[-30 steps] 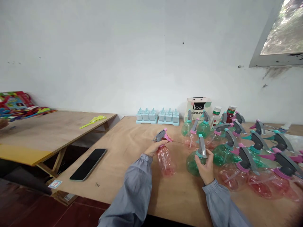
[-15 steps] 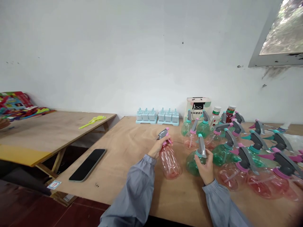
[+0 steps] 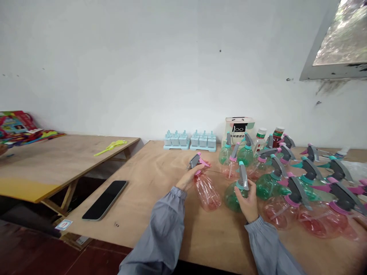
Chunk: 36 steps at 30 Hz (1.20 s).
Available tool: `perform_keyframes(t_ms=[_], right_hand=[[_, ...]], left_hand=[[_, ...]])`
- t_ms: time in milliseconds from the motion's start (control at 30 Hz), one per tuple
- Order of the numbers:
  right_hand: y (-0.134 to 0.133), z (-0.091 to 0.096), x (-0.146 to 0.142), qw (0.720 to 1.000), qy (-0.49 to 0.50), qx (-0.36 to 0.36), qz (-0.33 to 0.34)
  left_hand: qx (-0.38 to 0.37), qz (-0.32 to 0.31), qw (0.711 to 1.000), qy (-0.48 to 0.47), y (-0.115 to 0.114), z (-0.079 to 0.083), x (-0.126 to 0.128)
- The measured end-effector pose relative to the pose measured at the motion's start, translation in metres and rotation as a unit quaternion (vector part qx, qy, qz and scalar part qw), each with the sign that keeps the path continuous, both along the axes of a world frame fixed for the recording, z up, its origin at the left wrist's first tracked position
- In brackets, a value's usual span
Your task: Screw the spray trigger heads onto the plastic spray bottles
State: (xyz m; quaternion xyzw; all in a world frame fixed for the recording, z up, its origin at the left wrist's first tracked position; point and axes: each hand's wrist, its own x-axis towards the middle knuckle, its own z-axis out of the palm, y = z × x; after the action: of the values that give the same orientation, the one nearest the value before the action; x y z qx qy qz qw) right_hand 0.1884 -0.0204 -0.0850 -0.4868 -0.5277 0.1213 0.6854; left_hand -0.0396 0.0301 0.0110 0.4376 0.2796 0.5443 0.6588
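Observation:
My left hand (image 3: 188, 178) is closed round the neck of a clear pink spray bottle (image 3: 208, 193) with a grey and pink trigger head; the bottle leans, its base toward the right. Just right of it stands a green spray bottle (image 3: 231, 198) with a grey and teal head. The fingers and thumb of my right hand (image 3: 249, 200) grip this one below its head. Several more pink and green bottles crowd the table beyond my right hand, among them a pink spray bottle (image 3: 279, 214) and a green spray bottle (image 3: 266, 186).
Light-blue ice-pop moulds (image 3: 189, 141) and a paper bag (image 3: 239, 128) stand by the wall. A white-capped bottle (image 3: 277, 135) is behind the sprayers. A phone (image 3: 105, 200) lies left. On the side table are a yellow-green item (image 3: 111, 146) and part of another person's hand (image 3: 2, 149).
The pink bottle in my left hand has tilted further, its head moving slightly left. My right hand stays on the green bottle. The view has shifted slightly.

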Motion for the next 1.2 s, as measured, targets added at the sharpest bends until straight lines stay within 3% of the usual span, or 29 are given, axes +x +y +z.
perform_keyframes(t_ms=[233,333,400,467,600,767,1000,1100,1200], right_hand=[[0.002,-0.001,0.001,1.0,-0.002,0.007,-0.003],[0.002,-0.002,0.001,1.0,-0.008,0.006,-0.013],[0.002,-0.002,0.002,1.0,-0.007,0.006,-0.012],[0.002,-0.002,0.002,1.0,-0.008,0.001,-0.009],[0.001,0.0,0.004,0.999,-0.026,-0.027,-0.003],[-0.001,0.003,0.004,0.999,-0.029,-0.035,0.003],[-0.001,0.003,0.004,0.999,-0.019,-0.04,0.002],[0.001,0.001,0.004,0.999,-0.02,-0.043,0.0],[0.003,-0.003,0.003,0.999,-0.031,-0.044,0.005]], left_hand=[[0.003,0.09,0.994,0.058,0.0,0.0,-0.002],[0.086,0.128,0.983,0.101,0.0,0.005,-0.014],[0.16,0.171,0.959,0.158,0.003,0.008,-0.031],[0.186,0.215,0.937,0.204,0.011,0.008,-0.051],[0.154,0.276,0.921,0.228,0.033,0.001,-0.086],[0.107,0.347,0.88,0.307,0.048,-0.011,-0.098],[0.132,0.43,0.812,0.371,0.026,-0.042,-0.096],[0.1,0.431,0.79,0.425,0.017,-0.058,-0.098],[0.09,0.42,0.753,0.498,0.026,-0.058,-0.111]])
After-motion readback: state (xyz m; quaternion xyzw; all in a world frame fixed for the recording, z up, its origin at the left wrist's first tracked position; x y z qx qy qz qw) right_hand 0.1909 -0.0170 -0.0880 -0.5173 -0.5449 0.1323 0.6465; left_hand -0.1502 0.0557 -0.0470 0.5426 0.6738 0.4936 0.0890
